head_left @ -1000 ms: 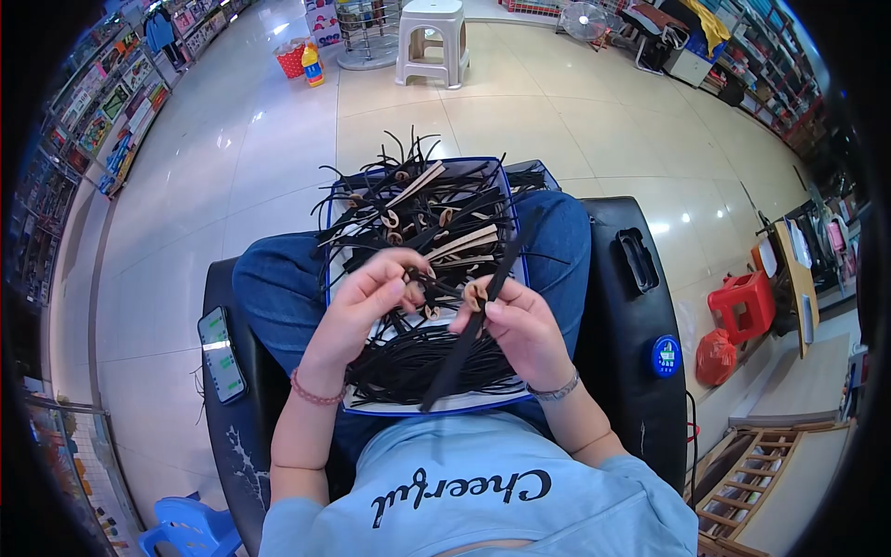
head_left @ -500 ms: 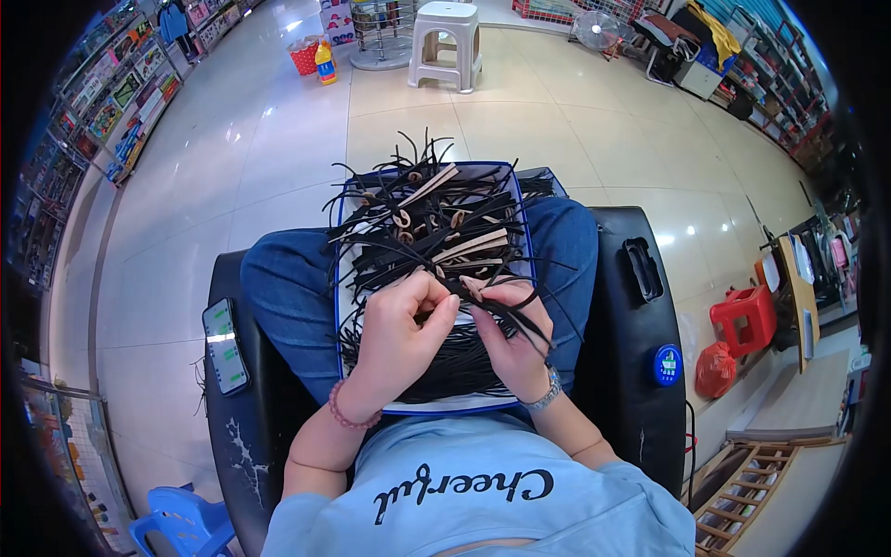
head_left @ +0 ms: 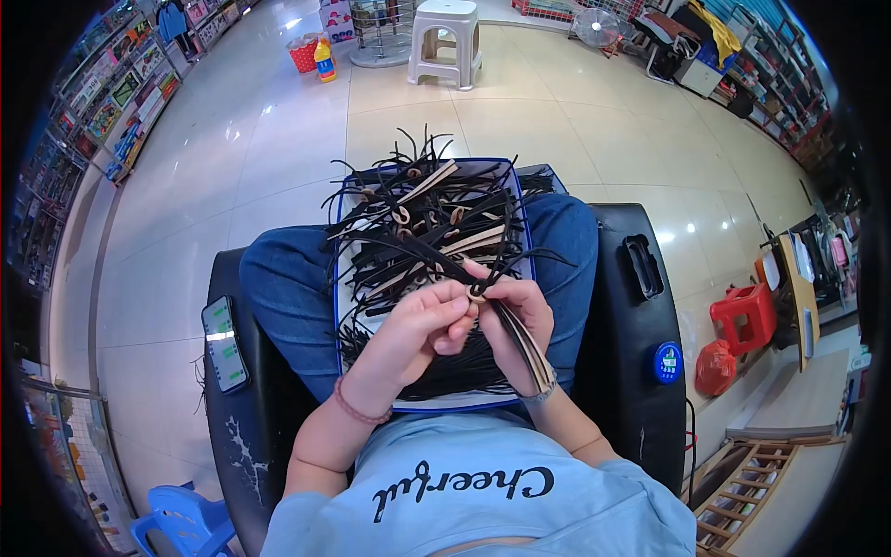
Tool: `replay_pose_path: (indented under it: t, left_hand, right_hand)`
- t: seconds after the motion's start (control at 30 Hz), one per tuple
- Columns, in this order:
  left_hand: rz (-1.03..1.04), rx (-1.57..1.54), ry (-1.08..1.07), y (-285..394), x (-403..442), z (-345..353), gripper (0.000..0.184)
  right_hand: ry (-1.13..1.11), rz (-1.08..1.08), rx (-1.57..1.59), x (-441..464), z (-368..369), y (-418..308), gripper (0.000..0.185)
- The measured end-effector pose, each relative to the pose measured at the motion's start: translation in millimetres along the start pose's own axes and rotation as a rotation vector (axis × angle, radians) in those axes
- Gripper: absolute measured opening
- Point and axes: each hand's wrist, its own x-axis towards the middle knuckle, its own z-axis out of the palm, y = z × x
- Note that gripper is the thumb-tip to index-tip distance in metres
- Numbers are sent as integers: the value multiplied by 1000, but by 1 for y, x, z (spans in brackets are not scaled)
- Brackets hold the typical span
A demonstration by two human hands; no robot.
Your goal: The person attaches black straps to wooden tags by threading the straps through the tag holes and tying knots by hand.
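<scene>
A bundle of flat black-and-tan cords (head_left: 521,341) lies across my right hand (head_left: 504,320), its strands trailing down towards the wrist. A small tan loop or knot (head_left: 476,293) gathers the bundle at the fingertips. The thumb and fingers of my left hand (head_left: 422,327) pinch at this loop from the other side. Beneath both hands, a blue-rimmed white tray (head_left: 345,302) rests on my lap. Similar knotted cord bundles (head_left: 436,218) fill its far part, and loose thin black cords (head_left: 455,362) lie in the near part, partly hidden by my hands.
A phone (head_left: 225,343) lies on the left black armrest, and a blue round lid (head_left: 665,363) on the right one. Another tray (head_left: 546,176) shows behind my right knee. A white stool (head_left: 445,42), a red stool (head_left: 742,314) and a blue plastic chair (head_left: 186,522) stand around.
The bundle has turned so that its black-and-tan strands hang down over my right palm. My left fingers have moved slightly right and lower, onto the loop.
</scene>
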Motion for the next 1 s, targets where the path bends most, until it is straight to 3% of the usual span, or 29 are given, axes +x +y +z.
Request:
replay_pose_path:
  t: [0.1, 0.23, 0.33, 0.5, 0.63, 0.73, 0.87, 0.93, 1.0]
  left_hand:
    - [-116, -281, -108, -4, 2, -4, 12]
    - [63, -6, 89, -8, 0, 7, 11]
    - [93, 34, 101, -13, 0, 4, 11]
    - [174, -9, 48, -14, -5, -2, 11]
    - [24, -198, -153, 3, -11, -13, 19]
    - [48, 58, -99, 18, -17, -4, 26]
    - [131, 364, 19, 21, -13, -16, 15]
    - [252, 430, 60, 20, -6, -14, 8]
    - [360, 574, 65, 20, -1, -14, 8]
  right_hand:
    - [-17, 102, 195, 0, 1, -1, 24]
    - [-68, 200, 236, -3, -3, -4, 28]
    - [-127, 137, -27, -1, -9, -2, 27]
    - [-57, 38, -147, 3, -7, -6, 18]
    - [-72, 113, -167, -1, -9, -13, 15]
    - [-76, 167, -102, -6, -11, -6, 13]
    - [-142, 289, 46, -7, -8, -7, 13]
    - [-116, 427, 239, -8, -1, -12, 12]
    - [-122, 428, 313, -9, -2, -7, 13]
